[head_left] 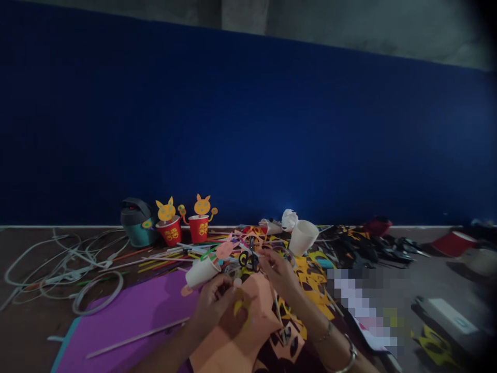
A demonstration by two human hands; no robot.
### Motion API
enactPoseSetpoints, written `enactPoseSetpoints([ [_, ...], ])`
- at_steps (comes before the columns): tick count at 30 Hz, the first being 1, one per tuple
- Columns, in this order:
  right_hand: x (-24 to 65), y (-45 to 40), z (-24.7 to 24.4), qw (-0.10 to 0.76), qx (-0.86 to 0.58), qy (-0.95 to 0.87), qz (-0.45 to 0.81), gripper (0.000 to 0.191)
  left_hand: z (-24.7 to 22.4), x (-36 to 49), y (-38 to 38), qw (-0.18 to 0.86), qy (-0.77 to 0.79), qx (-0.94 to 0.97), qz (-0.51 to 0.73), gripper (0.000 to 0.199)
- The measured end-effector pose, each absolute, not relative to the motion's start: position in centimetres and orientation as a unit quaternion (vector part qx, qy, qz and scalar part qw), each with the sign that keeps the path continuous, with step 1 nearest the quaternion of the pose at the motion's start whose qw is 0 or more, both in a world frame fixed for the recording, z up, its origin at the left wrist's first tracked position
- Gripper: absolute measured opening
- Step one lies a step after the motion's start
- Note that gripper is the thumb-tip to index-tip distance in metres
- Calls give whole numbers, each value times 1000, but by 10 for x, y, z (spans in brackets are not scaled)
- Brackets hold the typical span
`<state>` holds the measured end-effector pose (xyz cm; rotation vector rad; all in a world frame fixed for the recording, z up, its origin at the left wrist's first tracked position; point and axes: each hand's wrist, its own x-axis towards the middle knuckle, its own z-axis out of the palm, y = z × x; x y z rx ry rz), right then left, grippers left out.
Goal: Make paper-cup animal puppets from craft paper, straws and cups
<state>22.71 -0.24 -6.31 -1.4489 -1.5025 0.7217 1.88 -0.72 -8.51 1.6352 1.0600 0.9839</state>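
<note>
My left hand [215, 298] is closed, fingers pinched by a small pale pink disc [237, 283], beside a tilted white paper cup [202, 272] with a pink paper animal head [224, 249] at its rim. My right hand [277, 269] reaches in from the right, its fingers bent together near black-handled scissors [250, 259]; whatever is between the fingertips is too small to make out. Orange paper [240, 331] with cut edges lies under both hands. Purple sheets [143, 311] lie to the left, with a thin pale stick [135, 339] on top.
Two red cups [169, 232] with orange animal figures stand at the back, by a teal and grey container [137, 223]. White cables [46, 259] coil at left. Yellow scraps [312, 280], a white cup [303, 237] and dark tools [361, 248] lie right of centre.
</note>
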Motion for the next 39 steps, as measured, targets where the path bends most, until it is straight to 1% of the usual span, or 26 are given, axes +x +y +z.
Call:
enactPoseSetpoints([
  [3,244,5,-61,446,-607,-619,224,34,-84,20,-9,454,432,672,395,27],
  [6,253,11,-59,383,-639,-651,144,29,-85,21,-10,443,424,683,398,24],
  [8,255,15,-57,344,-654,-664,117,27,-87,20,-9,440,419,682,407,21],
  [17,233,43,-51,221,-669,-705,80,26,-86,16,-9,435,427,680,409,20],
  [21,224,51,-60,154,-685,-709,75,36,-86,16,-7,419,433,683,413,21],
  [23,223,53,-63,134,-689,-708,73,36,-85,16,-6,420,434,681,414,23],
  [28,229,51,-59,128,-683,-716,73,30,-85,16,-5,425,431,682,411,24],
  [31,235,46,-53,152,-675,-718,73,27,-85,17,-5,422,433,679,416,25],
  [34,240,40,-47,181,-671,-715,75,30,-85,19,-5,420,439,675,418,26],
  [39,245,33,-38,210,-666,-710,86,27,-85,18,-4,407,454,664,434,24],
])
